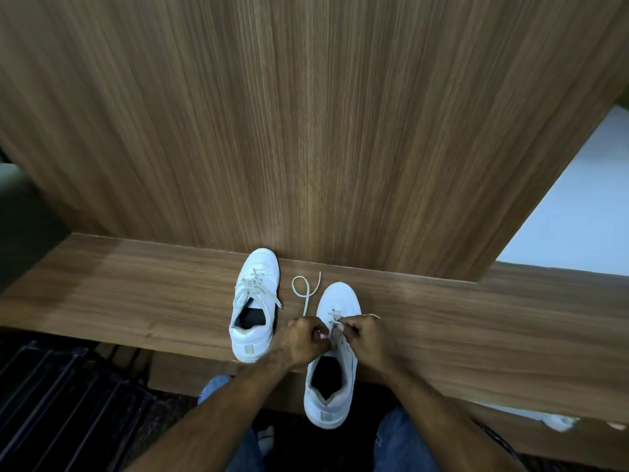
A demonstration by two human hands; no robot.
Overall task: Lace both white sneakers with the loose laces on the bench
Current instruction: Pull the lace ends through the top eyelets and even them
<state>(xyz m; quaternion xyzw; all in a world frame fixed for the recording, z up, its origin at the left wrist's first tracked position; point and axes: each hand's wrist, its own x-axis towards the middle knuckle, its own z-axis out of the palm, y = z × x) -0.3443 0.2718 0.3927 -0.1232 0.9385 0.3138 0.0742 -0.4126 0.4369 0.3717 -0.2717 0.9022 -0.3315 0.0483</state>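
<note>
My left hand (304,338) and right hand (360,335) are pinching the lace (304,294) over the right sneaker (335,362). Lace is looping ahead of my left hand.

You have bare bench (119,294) top to the left of the 2 sneakers and more to the right. A wooden back panel (306,131) rises directly behind, touching the left sneaker's (253,308) toe. Between it and the right sneaker (335,362) runs a narrow gap, partly crossed by a looped lace (304,289).
</note>
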